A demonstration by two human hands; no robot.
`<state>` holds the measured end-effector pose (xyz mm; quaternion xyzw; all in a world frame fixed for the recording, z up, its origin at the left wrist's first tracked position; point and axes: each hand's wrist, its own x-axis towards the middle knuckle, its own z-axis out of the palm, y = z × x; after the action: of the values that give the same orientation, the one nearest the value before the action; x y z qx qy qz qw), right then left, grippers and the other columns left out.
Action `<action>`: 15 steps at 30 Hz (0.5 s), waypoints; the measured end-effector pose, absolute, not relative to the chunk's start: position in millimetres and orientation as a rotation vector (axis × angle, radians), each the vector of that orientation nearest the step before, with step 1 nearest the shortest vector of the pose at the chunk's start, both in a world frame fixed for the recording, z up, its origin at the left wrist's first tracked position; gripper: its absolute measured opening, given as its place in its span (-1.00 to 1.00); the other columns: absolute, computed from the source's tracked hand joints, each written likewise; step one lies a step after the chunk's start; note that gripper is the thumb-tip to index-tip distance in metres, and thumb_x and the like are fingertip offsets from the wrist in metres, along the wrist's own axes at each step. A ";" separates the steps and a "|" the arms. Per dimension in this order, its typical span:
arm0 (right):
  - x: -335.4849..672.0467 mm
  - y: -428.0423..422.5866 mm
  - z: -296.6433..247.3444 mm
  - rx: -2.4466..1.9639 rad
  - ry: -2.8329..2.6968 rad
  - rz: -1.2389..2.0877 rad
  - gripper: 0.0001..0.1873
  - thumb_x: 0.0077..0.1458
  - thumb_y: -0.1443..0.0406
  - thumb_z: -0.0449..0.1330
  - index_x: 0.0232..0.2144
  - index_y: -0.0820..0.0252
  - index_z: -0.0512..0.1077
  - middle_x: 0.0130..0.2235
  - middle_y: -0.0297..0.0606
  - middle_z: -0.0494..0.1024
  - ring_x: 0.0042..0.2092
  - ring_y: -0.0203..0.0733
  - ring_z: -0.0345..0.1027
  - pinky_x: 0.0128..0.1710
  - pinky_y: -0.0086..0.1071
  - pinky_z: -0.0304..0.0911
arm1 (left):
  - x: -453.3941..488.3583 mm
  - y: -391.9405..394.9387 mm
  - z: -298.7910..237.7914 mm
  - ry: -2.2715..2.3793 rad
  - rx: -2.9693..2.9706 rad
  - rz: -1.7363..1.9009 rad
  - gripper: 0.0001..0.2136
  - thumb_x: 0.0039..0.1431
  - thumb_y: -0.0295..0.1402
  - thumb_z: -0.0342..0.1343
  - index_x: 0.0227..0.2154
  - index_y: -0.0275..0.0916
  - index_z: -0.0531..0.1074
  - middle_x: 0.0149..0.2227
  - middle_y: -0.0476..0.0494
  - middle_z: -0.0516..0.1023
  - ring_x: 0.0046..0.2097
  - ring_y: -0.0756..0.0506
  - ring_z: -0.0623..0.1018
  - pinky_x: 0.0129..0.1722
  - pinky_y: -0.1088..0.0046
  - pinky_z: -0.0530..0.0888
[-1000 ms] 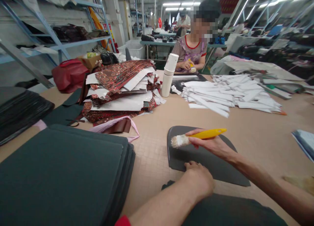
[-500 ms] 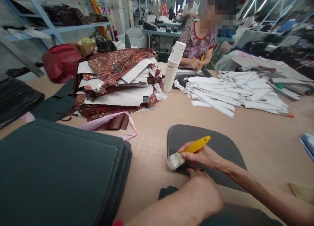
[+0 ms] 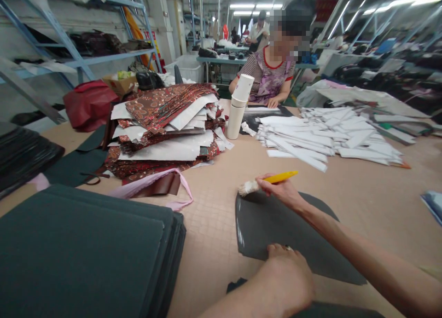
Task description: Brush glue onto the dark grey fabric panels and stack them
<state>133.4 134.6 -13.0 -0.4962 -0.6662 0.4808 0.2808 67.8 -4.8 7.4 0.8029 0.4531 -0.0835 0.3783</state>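
Right hand (image 3: 282,190) gripping yellow brush (image 3: 285,176), centre-right; left hand (image 3: 289,269) partly open, resting on dark panel (image 3: 283,226), lower right.

Yellow brush handle (image 3: 283,176), dark grey sheet (image 3: 276,228).
Dark green stack (image 3: 79,249) near left; brown-red, round-spotted pile (image 3: 162,107) far left; white strips (image 3: 293,136) far right; tan table (image 3: 210,226).

Nothing legible in view. Red sign (image 3: 150,35) at back left, past the blue shelf (image 3: 120,57): carries pale characters, too small and blurred to read. Red banner (image 3: 326,8), far back, upper right: lettering-like marks, smeared, can't resolve. Upper white cup (image 3: 245,87) of the stack: faint print, can't tell if letters or numbers.
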 end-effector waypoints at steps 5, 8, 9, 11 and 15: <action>132.1 119.5 -10.6 -1.201 -1.885 1.588 -0.67 -0.05 0.05 0.18 -0.45 0.22 0.40 -0.56 -0.39 0.30 -0.55 -0.36 0.14 -0.57 -0.45 0.13 | 56.1 9.2 0.3 1.386 2.082 -0.227 -0.55 0.16 -0.50 -0.20 0.10 -0.52 0.24 0.16 -0.50 0.26 0.12 -0.31 0.29 0.03 0.09 0.31; 126.4 118.2 -20.0 -1.133 -1.921 1.696 -0.69 -0.09 0.07 0.21 -0.46 0.23 0.42 -0.55 -0.38 0.33 -0.56 -0.38 0.13 -0.60 -0.47 0.12 | 54.9 15.3 -11.1 1.415 2.067 -0.315 -0.57 0.14 -0.47 -0.15 0.07 -0.47 0.28 0.17 -0.45 0.24 0.13 -0.32 0.26 0.01 0.03 0.33; 124.9 121.9 -23.6 -1.127 -1.924 1.683 -0.69 -0.10 0.08 0.21 -0.47 0.23 0.42 -0.56 -0.38 0.33 -0.56 -0.38 0.13 -0.61 -0.47 0.12 | 54.6 16.5 -13.9 1.397 2.070 -0.327 -0.57 0.13 -0.45 -0.13 0.07 -0.46 0.29 0.18 -0.44 0.22 0.13 -0.32 0.25 0.00 0.02 0.33; 124.2 134.5 -29.7 -1.152 -1.898 1.591 -0.69 -0.12 0.08 0.21 -0.49 0.24 0.41 -0.58 -0.39 0.32 -0.57 -0.38 0.14 -0.61 -0.47 0.12 | 53.3 17.9 -16.2 1.360 2.076 -0.336 -0.57 0.13 -0.43 -0.10 0.07 -0.46 0.29 0.20 -0.42 0.20 0.14 -0.33 0.23 0.01 0.00 0.33; 131.9 163.0 -34.2 -1.271 -1.773 1.303 -0.70 -0.08 0.06 0.15 -0.54 0.20 0.32 -0.62 -0.44 0.27 -0.58 -0.37 0.12 -0.57 -0.45 0.12 | 50.1 20.3 -13.8 1.352 2.088 -0.305 -0.56 0.15 -0.42 -0.12 0.11 -0.38 0.24 0.20 -0.36 0.22 0.15 -0.32 0.22 0.01 0.00 0.34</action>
<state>131.9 163.0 -34.2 -0.4779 -0.6665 0.4899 0.2956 50.1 20.3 -13.8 0.7915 0.5125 -0.1155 0.3123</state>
